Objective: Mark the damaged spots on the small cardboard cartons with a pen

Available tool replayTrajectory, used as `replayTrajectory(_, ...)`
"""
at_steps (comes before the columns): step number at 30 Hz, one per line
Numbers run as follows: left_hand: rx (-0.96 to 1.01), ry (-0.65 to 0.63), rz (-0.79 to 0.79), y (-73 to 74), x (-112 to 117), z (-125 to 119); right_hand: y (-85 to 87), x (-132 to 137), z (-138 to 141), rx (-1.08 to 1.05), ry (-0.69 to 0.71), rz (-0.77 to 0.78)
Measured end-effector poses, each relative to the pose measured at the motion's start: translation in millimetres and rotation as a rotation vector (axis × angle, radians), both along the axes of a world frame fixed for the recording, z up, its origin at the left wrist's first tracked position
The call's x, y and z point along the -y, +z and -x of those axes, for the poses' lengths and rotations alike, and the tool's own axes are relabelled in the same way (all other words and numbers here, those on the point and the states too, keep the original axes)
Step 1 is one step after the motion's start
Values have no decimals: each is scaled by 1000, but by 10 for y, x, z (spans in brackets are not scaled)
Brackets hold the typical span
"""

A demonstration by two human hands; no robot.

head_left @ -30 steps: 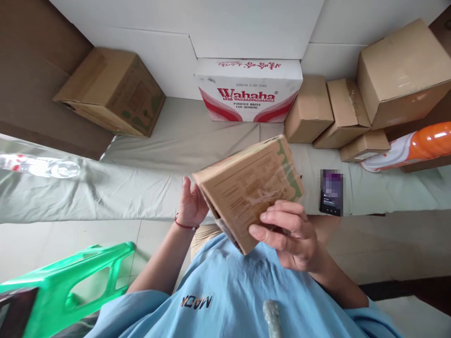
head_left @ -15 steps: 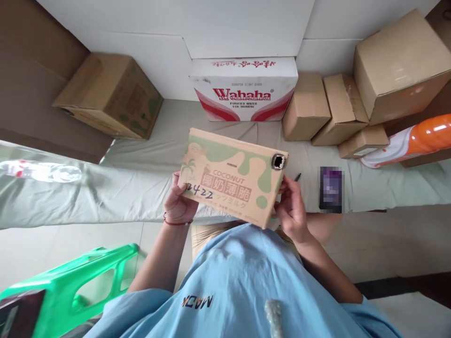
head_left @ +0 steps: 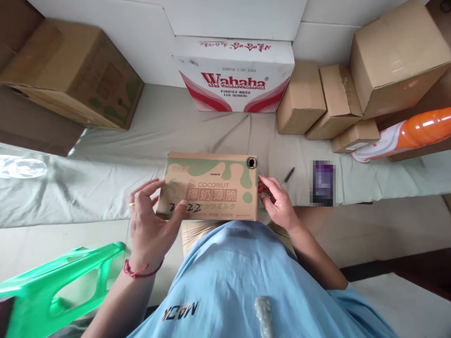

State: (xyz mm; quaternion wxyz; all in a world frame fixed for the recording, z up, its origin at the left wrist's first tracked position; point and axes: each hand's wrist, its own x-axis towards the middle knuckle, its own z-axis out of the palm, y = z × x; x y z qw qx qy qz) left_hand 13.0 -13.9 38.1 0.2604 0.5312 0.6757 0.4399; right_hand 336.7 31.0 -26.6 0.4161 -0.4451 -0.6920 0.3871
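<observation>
A flat cardboard box (head_left: 218, 171) with green drip print, the word COCONUT and handwritten black digits is level at the cloth-covered table's front edge, close to my body. My left hand (head_left: 151, 216) grips its left end, thumb on the printed top and fingers along the side. At the other end, the curled fingers of my right hand (head_left: 278, 202) press the box's right side; part of them is hidden. Whether the box's underside rests on the cloth cannot be seen. A dark round hole with a ragged inside marks the box's far right corner.
Behind stands a white and red Wahaha carton (head_left: 236, 80). Brown boxes (head_left: 303, 98) and an orange-and-white bottle (head_left: 416, 131) line the right; a larger printed box (head_left: 81, 75) stands left. A black pen (head_left: 289, 174) and a blurred purple pack (head_left: 323, 183) lie nearby. A green stool (head_left: 63, 281) is below left.
The box has turned from a slant to nearly square with the table edge and shifted left in view. My left hand has spread its thumb further over the top.
</observation>
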Motion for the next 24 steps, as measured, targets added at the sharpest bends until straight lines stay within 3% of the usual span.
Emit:
replayTrajectory(2, -201, -77, -169, 142, -43, -114, -45, -58, -67, 139, -38, -43)
replayTrajectory(5, -241, -552, -237, 287, -151, -262, -133, -152, -322, 435, -226, -92)
replayTrajectory(7, -339, -859, -212, 289, -236, -323, -196, -203, -537, 651, -320, -63)
replayTrajectory(9, -471, -1019, -166, 230, -323, -378, -243, -234, -723, 844, -321, 8)
replayTrajectory(12, -590, -1092, -134, 115, -438, -504, -253, -265, -861, 1023, -231, 89)
replayTrajectory(15, -627, -1104, -146, 62, -500, -683, -200, -320, -830, 1093, -215, 104)
replayTrajectory(19, -616, -1094, -155, 87, -516, -861, -87, -445, -692, 1211, -172, 174)
replayTrajectory(24, -598, -1074, -158, 106, -592, -871, 83, -607, -594, 1353, -32, 233)
